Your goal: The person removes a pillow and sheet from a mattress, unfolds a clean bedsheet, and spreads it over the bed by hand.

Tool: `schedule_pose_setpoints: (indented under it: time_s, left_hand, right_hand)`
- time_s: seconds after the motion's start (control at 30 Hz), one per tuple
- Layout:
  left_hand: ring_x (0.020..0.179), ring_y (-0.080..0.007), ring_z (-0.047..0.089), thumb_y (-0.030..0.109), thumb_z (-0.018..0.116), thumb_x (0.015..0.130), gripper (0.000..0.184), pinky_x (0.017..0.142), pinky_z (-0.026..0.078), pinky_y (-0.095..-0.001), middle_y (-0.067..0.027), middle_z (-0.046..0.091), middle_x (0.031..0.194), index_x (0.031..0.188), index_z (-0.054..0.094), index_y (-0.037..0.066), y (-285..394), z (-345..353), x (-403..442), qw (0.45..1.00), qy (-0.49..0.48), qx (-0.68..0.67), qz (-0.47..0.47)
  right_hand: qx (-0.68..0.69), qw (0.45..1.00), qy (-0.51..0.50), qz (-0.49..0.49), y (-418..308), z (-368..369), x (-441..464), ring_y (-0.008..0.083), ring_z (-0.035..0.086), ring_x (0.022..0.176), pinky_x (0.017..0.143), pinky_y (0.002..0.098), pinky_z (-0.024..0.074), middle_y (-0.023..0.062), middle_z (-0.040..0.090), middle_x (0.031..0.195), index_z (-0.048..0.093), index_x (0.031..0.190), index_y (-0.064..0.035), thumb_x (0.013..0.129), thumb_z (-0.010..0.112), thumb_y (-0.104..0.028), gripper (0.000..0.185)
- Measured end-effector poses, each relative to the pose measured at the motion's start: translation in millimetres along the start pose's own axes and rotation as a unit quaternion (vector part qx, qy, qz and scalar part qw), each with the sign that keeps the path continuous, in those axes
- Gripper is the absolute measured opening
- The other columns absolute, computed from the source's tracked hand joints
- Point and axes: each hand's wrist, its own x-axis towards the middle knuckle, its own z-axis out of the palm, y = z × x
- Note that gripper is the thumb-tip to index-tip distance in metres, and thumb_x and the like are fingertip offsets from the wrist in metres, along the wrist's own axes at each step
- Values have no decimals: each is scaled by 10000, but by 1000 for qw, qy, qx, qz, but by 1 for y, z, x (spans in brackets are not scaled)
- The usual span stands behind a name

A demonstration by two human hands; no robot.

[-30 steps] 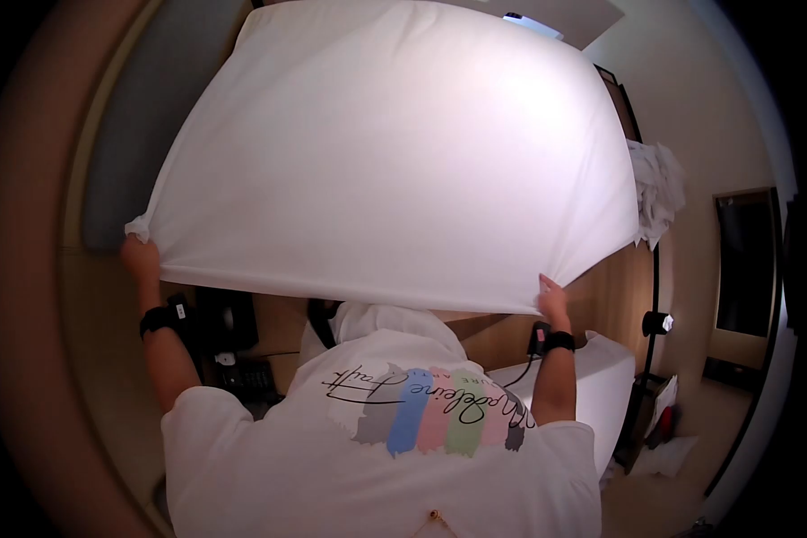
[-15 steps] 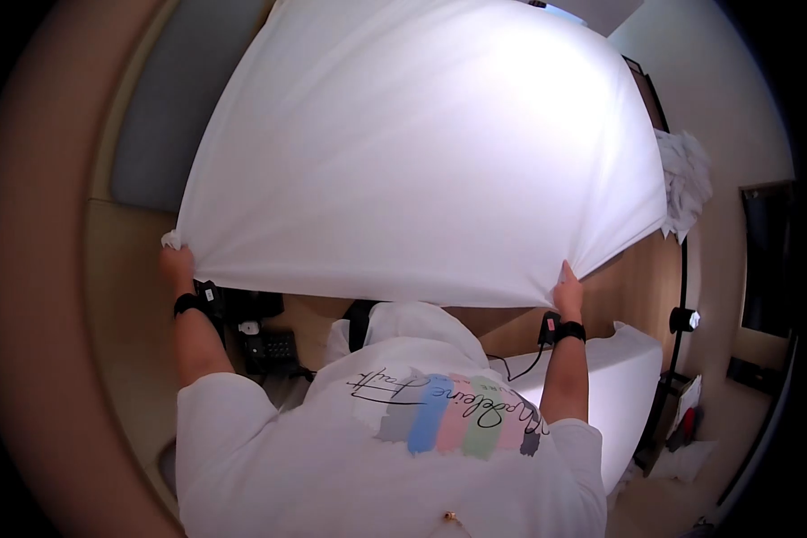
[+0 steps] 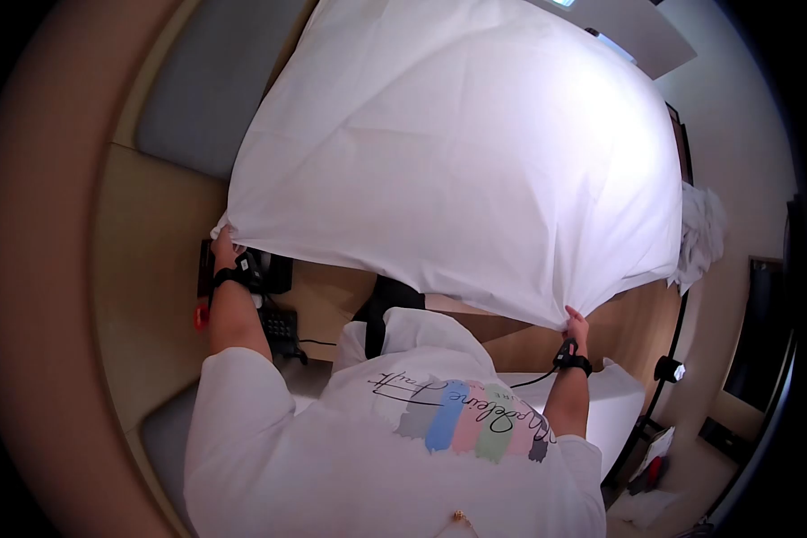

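A large white sheet (image 3: 457, 152) is spread out in front of me, its near edge hanging between my two hands. At its near left corner, my left hand (image 3: 225, 244) is closed on the bunched fabric. My right hand (image 3: 577, 326) pinches the near edge towards the right, where folds fan out from the fingers. Each wrist wears a black band with a small dark device. What lies beneath the sheet is hidden.
A black telephone (image 3: 281, 330) is beside my left forearm. Grey padded panels (image 3: 197, 90) line the left side. Crumpled white cloth (image 3: 701, 235) hangs at the right, near a dark screen (image 3: 755, 332). Another white surface (image 3: 614, 394) is by my right elbow.
The view has shifted, so the hands and sheet appear farther right. The near edge has gone from nearly straight to slanting and sagging, with more folds. Both hands keep hold.
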Motion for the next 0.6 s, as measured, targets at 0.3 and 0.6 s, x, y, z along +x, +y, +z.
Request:
schedule_pose_setpoints:
  time_s: [0.3,0.6]
  left_hand:
    - [881,-212,542,196,659,731,410,762,453,-413,-64,560,974,1115,524,143,-1,4,-59,990,-38,130,29]
    - [632,-155,563,159,654,740,240,485,482,-290,-37,573,737,960,604,77,-34,39,-72,954,31,289,68]
  right_hand:
    - [-59,986,158,-5,27,-16,19,135,509,557,526,223,417,81,602,774,641,1006,-19,674,385,55,426]
    - [-82,983,160,-17,18,-16,3,132,504,528,491,244,409,66,605,772,623,1040,-19,691,432,13,399]
